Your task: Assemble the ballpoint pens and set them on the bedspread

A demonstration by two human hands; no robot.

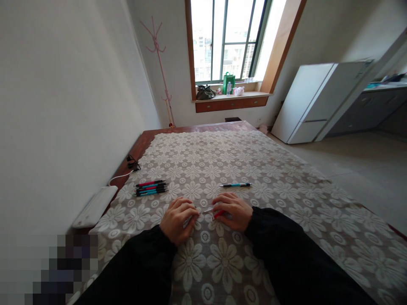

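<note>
My left hand (179,220) is closed over the lace tablecloth, thumb and fingers pinched together. What it holds, if anything, is hidden by the fingers. Facing it across a small gap, my right hand (233,211) is closed around a red pen part (218,214); a thin pale tip shows between the two hands, too small to tell its exact form. Just beyond my right hand lies a blue and black pen (235,185), flat on the cloth. Off to the left, a stack of several red, blue and black pens (151,187) lies side by side.
The lace tablecloth (205,258) covers a dark wooden table (135,146). A white power strip (97,206) with a cable sits at its left edge, against the wall. Farther off stand a pink coat rack (161,70), a window sill with bags, and a white fridge (310,101).
</note>
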